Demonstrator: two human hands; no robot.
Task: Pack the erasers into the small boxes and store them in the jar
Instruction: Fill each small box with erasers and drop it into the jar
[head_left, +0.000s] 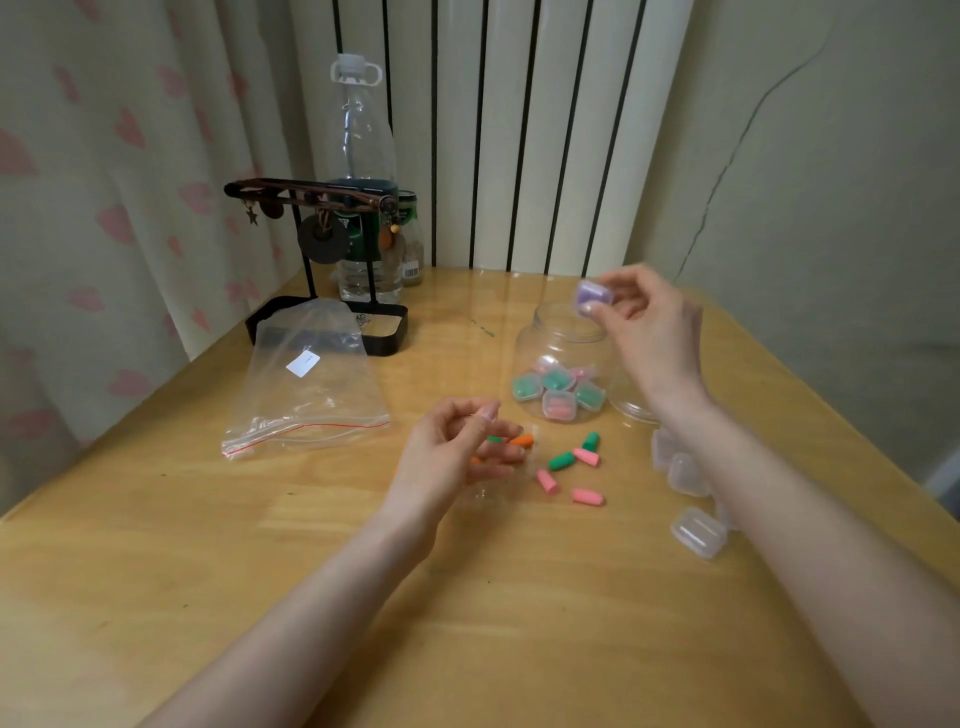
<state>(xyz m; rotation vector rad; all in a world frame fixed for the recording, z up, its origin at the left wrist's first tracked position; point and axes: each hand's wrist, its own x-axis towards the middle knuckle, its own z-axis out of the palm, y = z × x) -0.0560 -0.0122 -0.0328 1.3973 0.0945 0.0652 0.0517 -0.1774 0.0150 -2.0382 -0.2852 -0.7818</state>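
Head view: your right hand (644, 332) pinches a small clear plastic box holding a purple eraser (594, 296) between thumb and fingertips, just above the open mouth of the clear plastic jar (558, 327). Inside the jar, below that hand, lie several closed boxes with green and pink erasers (558, 404). Your left hand (457, 452) hovers over the wooden table (208, 571) with its fingers loosely curled; whether it holds anything, you cannot tell. Orange erasers (521, 440) lie at its fingertips, and loose green and pink erasers (562, 460) lie just right of it. Empty clear boxes (697, 532) sit beside your right forearm. A clear zip bag (311, 384) lies left of your left hand.
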